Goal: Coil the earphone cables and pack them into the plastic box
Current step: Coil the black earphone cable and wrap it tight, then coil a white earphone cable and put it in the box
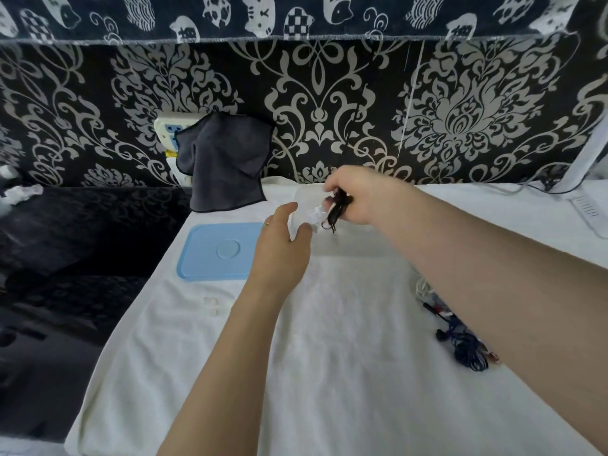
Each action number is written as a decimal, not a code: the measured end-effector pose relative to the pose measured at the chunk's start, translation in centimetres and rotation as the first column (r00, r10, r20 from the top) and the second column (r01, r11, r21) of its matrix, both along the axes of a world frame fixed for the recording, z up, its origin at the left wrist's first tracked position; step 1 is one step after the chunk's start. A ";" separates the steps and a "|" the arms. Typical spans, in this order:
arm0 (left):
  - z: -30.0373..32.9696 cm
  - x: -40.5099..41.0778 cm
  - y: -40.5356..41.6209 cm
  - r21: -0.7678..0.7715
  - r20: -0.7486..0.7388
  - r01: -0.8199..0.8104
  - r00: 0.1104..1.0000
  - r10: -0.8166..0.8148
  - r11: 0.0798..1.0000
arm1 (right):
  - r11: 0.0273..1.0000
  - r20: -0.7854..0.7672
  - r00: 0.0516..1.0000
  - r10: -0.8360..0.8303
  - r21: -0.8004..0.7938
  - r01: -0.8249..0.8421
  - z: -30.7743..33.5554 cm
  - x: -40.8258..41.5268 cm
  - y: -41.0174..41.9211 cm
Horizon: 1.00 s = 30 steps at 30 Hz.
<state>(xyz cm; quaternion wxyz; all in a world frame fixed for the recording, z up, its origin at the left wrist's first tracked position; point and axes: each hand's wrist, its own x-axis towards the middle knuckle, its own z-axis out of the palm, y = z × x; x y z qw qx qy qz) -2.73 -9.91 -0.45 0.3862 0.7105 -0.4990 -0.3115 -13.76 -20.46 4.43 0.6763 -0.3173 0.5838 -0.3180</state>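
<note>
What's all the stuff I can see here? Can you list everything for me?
Black earphone cable: one coiled bundle, black, held over the box.
Plastic box: one, clear, at the far middle of the table; something white lies inside.
Box lid: one, light blue, flat on the cloth left of the box.
Loose earphones: a tangle, dark blue with some white cable, at the right beside the forearm.
Table cloth: one, white, covering the table.
Dark towel: one, grey, draped behind the lid.
Power strip: one, white, partly under the towel.
Left hand: one, resting at the box's left side.
Right hand: one, its grip pinches the black bundle.
</note>
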 end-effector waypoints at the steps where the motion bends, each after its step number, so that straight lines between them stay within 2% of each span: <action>1: -0.1 -0.1 0.0 0.005 0.002 0.007 1.000 -0.007 1.000 | 0.999 -0.086 0.995 0.040 -0.008 -0.041 -0.6 0.2 0.0; 4: -0.2 -0.2 -0.2 0.008 0.017 0.018 1.000 -0.019 1.000 | 0.986 -0.287 0.947 0.146 -0.033 -0.162 -1.8 0.7 0.1; 7: -0.2 -0.4 -0.2 0.019 0.044 0.031 0.999 -0.031 0.999 | 0.968 -0.444 0.878 0.177 -0.083 -0.237 -1.9 0.7 0.2; 11: -0.2 -0.5 -0.2 0.037 0.098 0.032 0.995 -0.035 0.999 | 0.932 -0.719 0.683 0.130 -0.145 -0.331 -2.1 0.5 -0.3; 16: -0.2 -0.5 0.1 0.075 0.131 0.039 0.990 -0.049 0.996 | 0.938 -0.810 0.578 0.100 -0.117 -0.328 -2.7 0.5 -0.4; 17: -0.2 -0.6 0.2 0.076 0.137 0.044 0.989 -0.054 0.996 | 0.942 -0.811 0.578 0.091 -0.119 -0.315 -2.7 0.5 -0.3; 19: -0.3 -0.6 0.3 0.074 0.147 0.052 0.987 -0.063 0.996 | 0.951 -0.746 0.659 0.091 -0.131 -0.280 -3.1 0.6 -0.4; 21: -0.3 -0.6 0.3 0.076 0.154 0.059 0.986 -0.070 0.995 | 0.961 -0.592 0.798 0.111 -0.141 -0.239 -3.4 0.9 -0.3; 24: -0.5 -0.6 0.4 0.081 0.185 0.077 0.979 -0.091 0.994 | 0.976 -0.389 0.916 0.103 -0.138 -0.168 -3.9 1.2 -0.3; 27: -0.5 -0.6 0.3 0.095 0.223 0.107 0.967 -0.126 0.990 | 0.983 -0.214 0.968 0.130 -0.101 -0.154 -3.8 1.2 -0.3; 30: -0.6 -0.6 0.3 0.098 0.226 0.123 0.964 -0.142 0.988 | 0.981 -0.246 0.961 0.125 -0.116 -0.157 -3.3 0.9 -0.4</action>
